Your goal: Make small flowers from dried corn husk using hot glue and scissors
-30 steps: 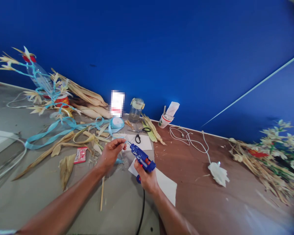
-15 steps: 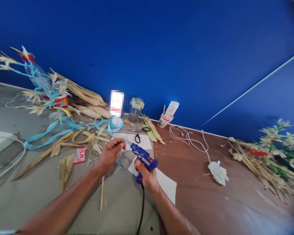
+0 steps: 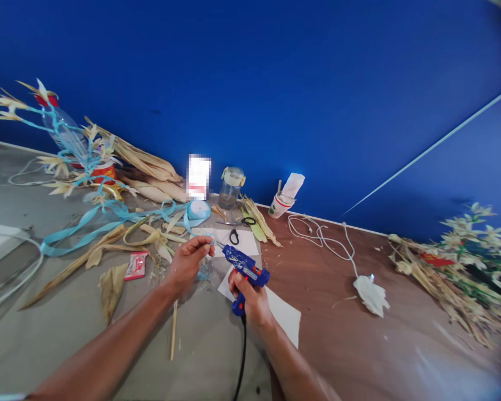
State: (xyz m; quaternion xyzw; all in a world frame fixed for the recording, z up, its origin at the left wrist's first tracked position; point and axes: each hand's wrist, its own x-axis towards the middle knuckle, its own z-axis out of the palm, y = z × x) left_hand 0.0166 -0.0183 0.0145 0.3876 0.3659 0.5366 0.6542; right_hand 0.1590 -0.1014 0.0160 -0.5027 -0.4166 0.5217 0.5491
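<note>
My right hand (image 3: 250, 295) is wrapped round the handle of a blue glue gun (image 3: 242, 264), whose black cord runs down toward me. The gun's metal nozzle points up and left, close to the fingertips of my left hand (image 3: 190, 259). Those fingers are pinched together on something small; a bit of light blue shows at their tips, too small to name. Below and behind the gun lie white sheets of paper (image 3: 284, 316). Black-handled scissors (image 3: 234, 237) rest on the farther sheet. A roll of light blue ribbon (image 3: 199, 209) stands beyond my left hand.
Dried corn husks (image 3: 108, 250) and loose ribbon spread over the left side. A bottle with husk flowers (image 3: 67, 136) stands far left. A glass jar (image 3: 230, 188), a white cup (image 3: 280, 205), a white cable (image 3: 325, 236) and a husk bundle (image 3: 438, 284) lie along the wall side.
Almost nothing differs. The glue gun's rear has tilted very slightly lower, while its nozzle stays by my left fingertips.
</note>
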